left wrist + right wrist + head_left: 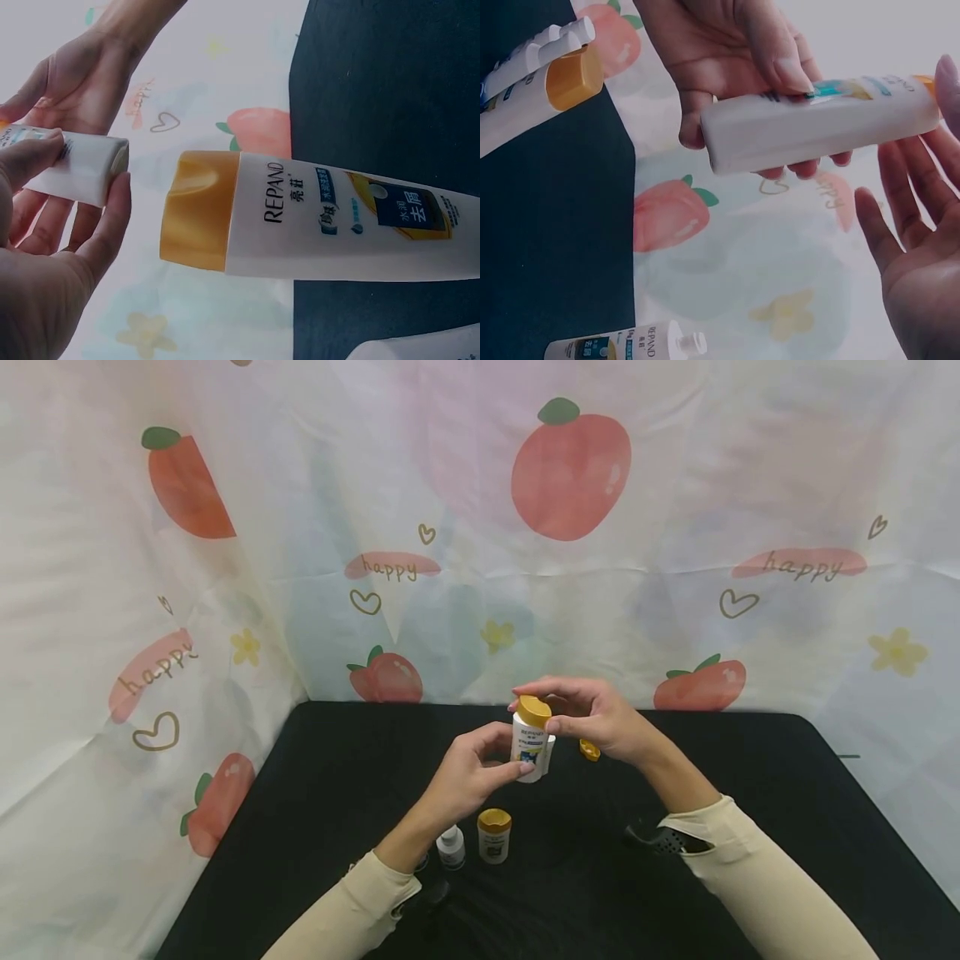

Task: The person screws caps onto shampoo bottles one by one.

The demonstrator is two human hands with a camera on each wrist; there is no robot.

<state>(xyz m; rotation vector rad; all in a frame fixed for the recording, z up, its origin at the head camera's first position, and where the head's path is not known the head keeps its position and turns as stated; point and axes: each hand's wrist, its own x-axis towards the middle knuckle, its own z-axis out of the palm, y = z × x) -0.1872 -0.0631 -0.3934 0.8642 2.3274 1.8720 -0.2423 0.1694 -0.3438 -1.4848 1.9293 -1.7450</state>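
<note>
Raised over the table, a white shampoo bottle (528, 745) with a gold cap (533, 710) stands nearly upright in the head view. My left hand (474, 774) holds its lower body, thumb across the front label. At the top, my right hand (592, 714) grips the cap between thumb and fingers. The left wrist view shows the held bottle (82, 165) from its base, with the left fingers around it. In the right wrist view the cap end of the held bottle (817, 124) lies by the right thumb, partly cut off by the frame edge.
A capped shampoo bottle (494, 837) and a small white bottle (452, 848) stand near the left forearm on the black table (570, 877). Behind the held bottle is another white bottle (550, 753), partly hidden. A loose gold cap (590, 749) lies below the right hand. Patterned cloth hangs behind.
</note>
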